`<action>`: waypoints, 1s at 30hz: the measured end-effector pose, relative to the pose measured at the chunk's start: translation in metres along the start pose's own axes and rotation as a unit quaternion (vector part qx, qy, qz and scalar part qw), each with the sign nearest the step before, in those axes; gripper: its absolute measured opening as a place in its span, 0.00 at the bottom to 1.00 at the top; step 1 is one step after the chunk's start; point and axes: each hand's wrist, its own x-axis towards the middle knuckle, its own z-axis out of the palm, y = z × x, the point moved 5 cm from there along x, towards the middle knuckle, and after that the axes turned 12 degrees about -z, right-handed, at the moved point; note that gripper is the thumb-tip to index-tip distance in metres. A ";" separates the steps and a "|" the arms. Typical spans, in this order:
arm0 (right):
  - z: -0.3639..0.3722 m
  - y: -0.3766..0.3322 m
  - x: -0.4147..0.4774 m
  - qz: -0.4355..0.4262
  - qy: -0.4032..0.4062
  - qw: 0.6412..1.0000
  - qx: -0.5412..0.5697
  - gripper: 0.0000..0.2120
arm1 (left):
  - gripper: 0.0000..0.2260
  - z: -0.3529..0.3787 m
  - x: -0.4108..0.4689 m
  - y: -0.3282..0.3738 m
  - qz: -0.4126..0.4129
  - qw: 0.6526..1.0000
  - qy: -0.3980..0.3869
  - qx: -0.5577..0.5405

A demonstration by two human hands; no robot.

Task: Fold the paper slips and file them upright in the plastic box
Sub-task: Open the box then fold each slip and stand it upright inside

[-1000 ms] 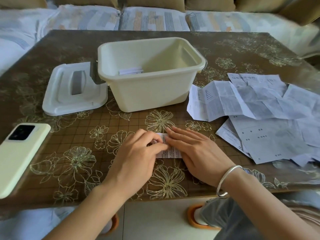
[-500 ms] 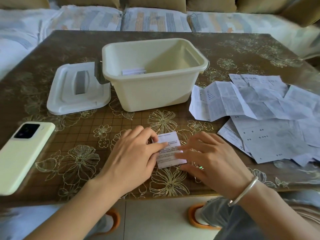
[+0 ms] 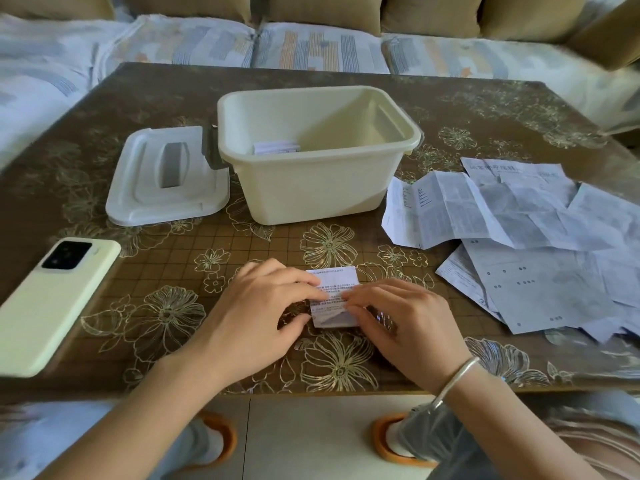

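Note:
A small printed paper slip [image 3: 333, 285] lies on the table near the front edge, its lower part lifted into a fold. My left hand [image 3: 258, 313] pins its left side with thumb and fingertips. My right hand [image 3: 403, 320] pinches its right edge, bending the lower corner up. The cream plastic box [image 3: 311, 188] stands open behind the hands. Inside it, folded slips [image 3: 276, 147] stand against the near left wall.
The box's white lid [image 3: 166, 178] lies left of the box. A pale green phone [image 3: 52, 299] rests camera-up at the left edge. A heap of unfolded paper sheets [image 3: 526, 237] covers the right side. A sofa [image 3: 322, 39] runs along the far edge.
The slip, first a narrow strip under both hands, now lies as a taller rectangle. My right hand has shifted onto its right edge and lifts the lower part.

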 end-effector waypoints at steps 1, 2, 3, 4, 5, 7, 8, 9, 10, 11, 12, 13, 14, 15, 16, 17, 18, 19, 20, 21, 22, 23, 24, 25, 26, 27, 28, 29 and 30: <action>-0.001 0.001 0.000 0.023 0.014 1.000 0.007 0.10 | 0.16 0.000 0.000 -0.001 -0.006 1.000 -0.001 -0.006; -0.001 0.001 0.000 0.047 0.028 0.998 0.018 0.11 | 0.16 0.000 0.000 -0.001 -0.009 1.000 0.003 -0.011; -0.001 0.003 0.001 0.068 0.038 0.997 0.028 0.13 | 0.15 0.001 -0.001 -0.001 -0.010 1.000 0.013 -0.016; 0.000 0.004 0.001 0.084 0.044 0.995 0.035 0.14 | 0.13 0.001 -0.001 -0.001 -0.011 0.999 0.025 -0.021; 0.001 0.005 0.000 0.092 0.047 0.994 0.037 0.14 | 0.13 0.002 -0.001 -0.001 -0.017 0.999 0.039 -0.028; 0.002 0.003 0.001 0.098 0.049 0.993 0.039 0.14 | 0.16 0.003 -0.001 0.000 -0.034 0.995 0.072 -0.054; 0.002 0.002 0.002 0.098 0.050 0.993 0.044 0.14 | 0.17 0.003 -0.001 0.000 -0.040 0.992 0.093 -0.070; 0.002 0.000 0.002 0.097 0.052 0.993 0.050 0.15 | 0.17 0.005 -0.002 -0.001 -0.044 0.989 0.113 -0.083; 0.002 -0.002 0.002 0.096 0.053 0.992 0.058 0.17 | 0.16 0.006 -0.002 -0.001 -0.049 0.986 0.127 -0.093; 0.002 -0.003 0.003 0.099 0.051 0.991 0.069 0.19 | 0.16 0.008 -0.002 -0.002 -0.056 0.984 0.139 -0.101; 0.002 -0.003 0.003 0.104 0.045 0.990 0.078 0.20 | 0.16 0.010 -0.002 -0.004 -0.063 0.981 0.147 -0.107; 0.003 -0.002 0.003 0.110 0.040 0.990 0.080 0.19 | 0.17 0.011 -0.001 -0.004 -0.070 0.979 0.155 -0.112; 0.004 -0.002 0.004 0.117 0.035 0.989 0.079 0.18 | 0.17 0.011 0.000 -0.004 -0.078 0.978 0.160 -0.112; 0.005 0.000 0.004 0.127 0.029 0.988 0.079 0.16 | 0.18 0.012 0.001 -0.004 -0.086 0.976 0.166 -0.108; 0.007 0.002 0.006 0.140 0.024 0.987 0.081 0.15 | 0.19 0.012 0.003 -0.003 -0.092 0.976 0.172 -0.100; 0.009 0.004 0.007 0.152 0.020 0.985 0.081 0.13 | 0.19 0.013 0.005 -0.003 -0.096 0.975 0.177 -0.092; 0.011 0.006 0.009 0.161 0.015 0.984 0.077 0.11 | 0.19 0.012 0.006 -0.002 -0.099 0.975 0.181 -0.082; 0.012 0.007 0.011 0.164 0.010 0.984 0.067 0.10 | 0.18 0.012 0.007 -0.002 -0.102 0.975 0.186 -0.071; 0.013 0.007 0.013 0.163 0.004 0.985 0.055 0.09 | 0.17 0.012 0.007 -0.002 -0.106 0.975 0.189 -0.058; 0.013 0.007 0.014 0.162 -0.003 0.986 0.044 0.09 | 0.16 0.012 0.008 -0.002 -0.110 0.975 0.190 -0.045; 0.014 0.007 0.015 0.160 -0.007 0.986 0.035 0.08 | 0.15 0.012 0.008 -0.003 -0.115 0.975 0.187 -0.032; 0.015 0.008 0.016 0.159 -0.010 0.987 0.026 0.09 | 0.15 0.012 0.008 -0.003 -0.118 0.976 0.184 -0.022; 0.015 0.008 0.016 0.159 -0.013 0.987 0.017 0.09 | 0.15 0.012 0.009 -0.003 -0.119 0.976 0.180 -0.013; 0.016 0.009 0.017 0.163 -0.021 0.986 0.008 0.10 | 0.15 0.012 0.010 -0.003 -0.122 0.977 0.175 -0.005; 0.017 0.009 0.017 0.168 -0.032 0.985 0.001 0.11 | 0.15 0.012 0.011 -0.003 -0.126 0.978 0.168 0.002; 0.018 0.010 0.017 0.173 -0.043 0.984 -0.004 0.12 | 0.15 0.012 0.013 -0.003 -0.132 0.978 0.161 0.008; 0.018 0.010 0.018 0.177 -0.052 0.983 -0.006 0.13 | 0.16 0.012 0.014 -0.003 -0.139 0.978 0.154 0.011; 0.018 0.010 0.019 0.180 -0.060 0.982 -0.006 0.14 | 0.17 0.012 0.015 -0.003 -0.143 0.978 0.148 0.010; 0.017 0.010 0.020 0.181 -0.069 0.981 -0.005 0.15 | 0.19 0.012 0.015 -0.002 -0.145 0.979 0.143 0.007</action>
